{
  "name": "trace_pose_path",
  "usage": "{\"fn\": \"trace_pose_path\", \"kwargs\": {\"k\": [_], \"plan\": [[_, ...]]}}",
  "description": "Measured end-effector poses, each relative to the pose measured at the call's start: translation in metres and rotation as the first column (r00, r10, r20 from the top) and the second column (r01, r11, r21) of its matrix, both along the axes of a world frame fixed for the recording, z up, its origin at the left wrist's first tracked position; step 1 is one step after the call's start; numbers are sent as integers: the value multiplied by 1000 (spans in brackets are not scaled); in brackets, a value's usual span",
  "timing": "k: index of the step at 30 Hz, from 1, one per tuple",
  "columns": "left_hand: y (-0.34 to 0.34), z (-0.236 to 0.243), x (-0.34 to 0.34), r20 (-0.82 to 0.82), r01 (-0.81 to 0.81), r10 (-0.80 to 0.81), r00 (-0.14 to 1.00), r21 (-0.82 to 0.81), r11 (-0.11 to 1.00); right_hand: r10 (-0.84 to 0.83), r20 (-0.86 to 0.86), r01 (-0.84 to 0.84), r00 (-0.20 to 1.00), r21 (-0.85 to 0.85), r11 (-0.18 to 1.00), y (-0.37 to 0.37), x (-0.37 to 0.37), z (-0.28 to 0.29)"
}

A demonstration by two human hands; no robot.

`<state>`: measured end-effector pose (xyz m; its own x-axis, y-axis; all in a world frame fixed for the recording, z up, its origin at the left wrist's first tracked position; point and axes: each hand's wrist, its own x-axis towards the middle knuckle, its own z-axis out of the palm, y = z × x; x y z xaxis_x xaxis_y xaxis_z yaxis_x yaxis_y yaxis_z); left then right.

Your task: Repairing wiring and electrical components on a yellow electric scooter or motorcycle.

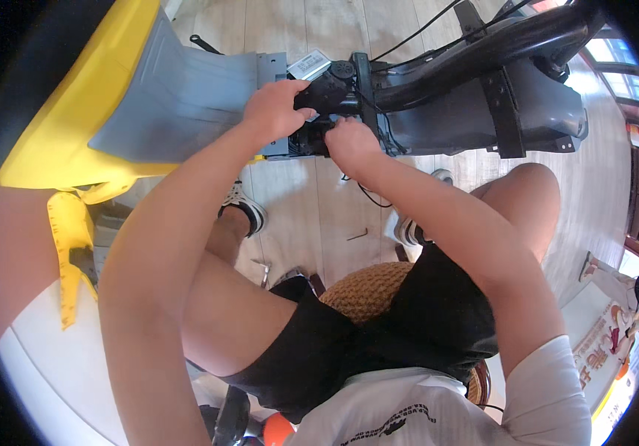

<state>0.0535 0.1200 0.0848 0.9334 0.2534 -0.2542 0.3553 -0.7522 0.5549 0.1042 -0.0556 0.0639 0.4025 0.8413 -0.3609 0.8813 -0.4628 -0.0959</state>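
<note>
Yellow-and-grey body panel (186, 97) across upper left. Left forearm (200, 186) angles up and right; right forearm (446, 208) up and left, the two converging. Left hand (273, 111): thumb and forefinger spread, tips at black assembly (327, 93) between the hands. Right hand (353, 145): fingers curled at its lower edge; pinch, cannot tell. Silver box (309, 65) just above left forefinger.

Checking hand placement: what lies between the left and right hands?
In the head view, a black, blocky assembly near the curved grey panel lies between the left hand and right hand.
</note>
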Motion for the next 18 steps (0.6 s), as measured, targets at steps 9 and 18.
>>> {"fn": "trace_pose_path", "kwargs": {"k": [9, 18], "plan": [[-24, 4, -8, 199, -19, 32, 979, -63, 998, 96, -47, -95, 994, 27, 995, -47, 20, 61], [-42, 22, -12, 38, 271, -276, 960, 105, 957, -533, -464, 666, 708, 187, 722, -77, 10, 38]]}}
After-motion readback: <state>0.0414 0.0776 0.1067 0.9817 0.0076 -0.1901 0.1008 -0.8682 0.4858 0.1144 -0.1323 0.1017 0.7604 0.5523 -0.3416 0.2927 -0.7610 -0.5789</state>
